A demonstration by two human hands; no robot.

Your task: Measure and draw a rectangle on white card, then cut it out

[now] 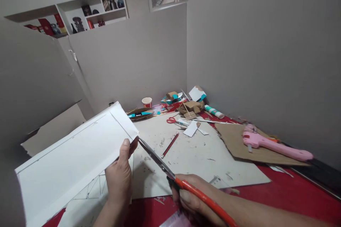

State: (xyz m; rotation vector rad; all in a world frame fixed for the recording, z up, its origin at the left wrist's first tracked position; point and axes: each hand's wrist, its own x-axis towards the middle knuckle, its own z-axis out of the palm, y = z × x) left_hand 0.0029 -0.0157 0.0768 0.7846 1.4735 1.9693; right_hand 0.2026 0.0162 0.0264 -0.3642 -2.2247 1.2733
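My left hand (119, 177) holds up a large white cardboard sheet (71, 163) with pencil lines along its edges, thumb on top near its right corner. My right hand (191, 198) grips scissors with orange handles (207, 198). Their steel blades (156, 158) point up and left, and the tips touch the sheet's right corner beside my left thumb. Both hands hover over a red table (293, 198) near its front edge.
A big white board (202, 156) lies flat with a red pencil (169, 145) and scraps on it. A pink glue gun (271, 145) rests on brown cardboard (239, 149) at right. Red scissors (174, 121), a paper cup (146, 101), a glue stick (214, 112) and cardboard clutter sit at the back. Grey partitions enclose the table.
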